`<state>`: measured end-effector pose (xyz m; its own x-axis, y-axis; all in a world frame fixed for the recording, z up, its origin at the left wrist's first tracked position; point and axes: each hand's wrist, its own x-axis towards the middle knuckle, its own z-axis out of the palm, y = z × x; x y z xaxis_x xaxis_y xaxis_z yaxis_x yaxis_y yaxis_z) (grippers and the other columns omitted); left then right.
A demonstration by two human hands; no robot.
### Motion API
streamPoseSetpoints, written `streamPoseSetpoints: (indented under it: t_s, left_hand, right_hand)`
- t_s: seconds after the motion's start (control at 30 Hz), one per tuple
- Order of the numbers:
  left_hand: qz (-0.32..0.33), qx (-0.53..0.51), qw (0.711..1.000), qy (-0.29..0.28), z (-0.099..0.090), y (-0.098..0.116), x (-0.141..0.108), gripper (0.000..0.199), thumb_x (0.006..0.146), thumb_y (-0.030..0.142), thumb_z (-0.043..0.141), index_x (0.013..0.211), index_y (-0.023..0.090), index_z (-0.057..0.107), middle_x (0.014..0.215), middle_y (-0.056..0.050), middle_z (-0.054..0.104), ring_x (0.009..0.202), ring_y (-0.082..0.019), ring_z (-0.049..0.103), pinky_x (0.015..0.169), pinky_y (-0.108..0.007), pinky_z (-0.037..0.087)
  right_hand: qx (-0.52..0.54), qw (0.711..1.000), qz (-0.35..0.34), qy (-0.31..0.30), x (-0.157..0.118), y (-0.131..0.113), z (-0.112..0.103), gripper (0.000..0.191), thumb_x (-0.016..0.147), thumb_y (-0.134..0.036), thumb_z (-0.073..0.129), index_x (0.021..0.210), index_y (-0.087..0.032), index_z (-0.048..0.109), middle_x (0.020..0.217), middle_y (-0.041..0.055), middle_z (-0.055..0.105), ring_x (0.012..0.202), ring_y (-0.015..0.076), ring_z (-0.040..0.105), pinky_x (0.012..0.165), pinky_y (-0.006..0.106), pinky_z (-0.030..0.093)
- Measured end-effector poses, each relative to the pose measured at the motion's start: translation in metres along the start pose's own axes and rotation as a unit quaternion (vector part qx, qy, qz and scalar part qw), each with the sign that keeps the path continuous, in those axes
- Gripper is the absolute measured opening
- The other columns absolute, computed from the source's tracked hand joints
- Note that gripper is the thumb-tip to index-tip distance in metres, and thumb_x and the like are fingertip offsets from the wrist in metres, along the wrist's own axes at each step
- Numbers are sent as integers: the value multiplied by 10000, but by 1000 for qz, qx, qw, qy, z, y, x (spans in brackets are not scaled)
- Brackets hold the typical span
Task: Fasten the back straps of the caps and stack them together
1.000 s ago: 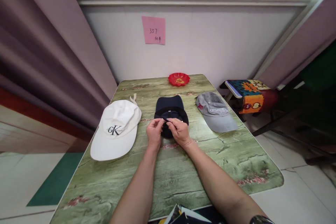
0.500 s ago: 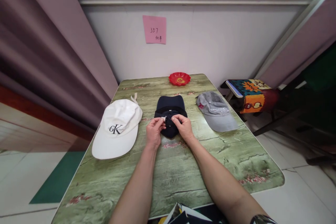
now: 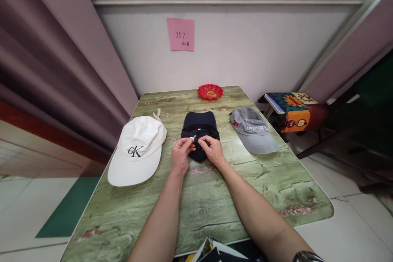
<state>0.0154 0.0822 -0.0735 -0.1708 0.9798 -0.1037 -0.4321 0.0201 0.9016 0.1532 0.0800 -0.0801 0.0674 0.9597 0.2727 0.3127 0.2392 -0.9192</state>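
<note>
Well, the fingers of both hands are pinched nearly closed: the left hand (image 3: 180, 156) grips a small pale piece at the strap (image 3: 196, 140) of the dark cap (image 3: 199, 119), and the right hand (image 3: 215, 151) grips the strap just beside it. The fingertips hide part of the strap, and whether the pale piece is metal or cloth is too small to tell. The dark cap lies mid-table between the hands, brim to the far side; its dark inside is hard to read and partly covered by the fingers. To the left lies a white cap (image 3: 133, 147) with dark letters, brim near; to the right, a grey cap (image 3: 253, 131) whose pale lettering is blurred. A red scalloped dish (image 3: 202, 96) sits at the far edge.

The table (image 3: 202, 204) has a green wood-grain top with reddish patches, its near edge partly hidden by the forearms and patterned clothing (image 3: 216, 252). Beyond it, a pink note (image 3: 180, 35) is on the pale wall (image 3: 251, 41). A curtain (image 3: 64, 37) hangs left, cut off by the frame; right stands a stool (image 3: 296, 116) with a printed cover, its legs lost in shadow.
</note>
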Motion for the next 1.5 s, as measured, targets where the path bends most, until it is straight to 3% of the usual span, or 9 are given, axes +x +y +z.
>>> streamPoseSetpoints:
  t_s: [0.27, 0.93, 1.5]
  left_hand:
    - [4, 2, 1000, 2, -1, -1, 0, 264, 618, 310, 823, 769, 141, 688, 704, -9, 665, 580, -97, 595, 534, -207, 502]
    - [0, 0, 1000, 1, 0, 0, 1, 267, 623, 303, 823, 784, 140, 688, 689, -10, 661, 584, -102, 596, 537, -210, 501]
    - [23, 79, 996, -39, 0, -6, 1, 279, 646, 345, 802, 820, 139, 730, 743, -38, 686, 603, -119, 593, 558, -235, 506]
  right_hand:
    - [52, 998, 16, 35, 0, 0, 0, 333, 859, -489, 562, 830, -187, 699, 587, -20, 603, 540, 138, 571, 579, 233, 434]
    - [-23, 1000, -18, 8, 0, 0, 1, 295, 873, -450, 556, 840, -214, 731, 759, -5, 718, 679, 157, 637, 661, 239, 449]
    - [-64, 998, -18, 14, -1, -1, 0, 294, 876, -470, 546, 818, -233, 711, 720, -9, 702, 633, 147, 602, 667, 237, 457]
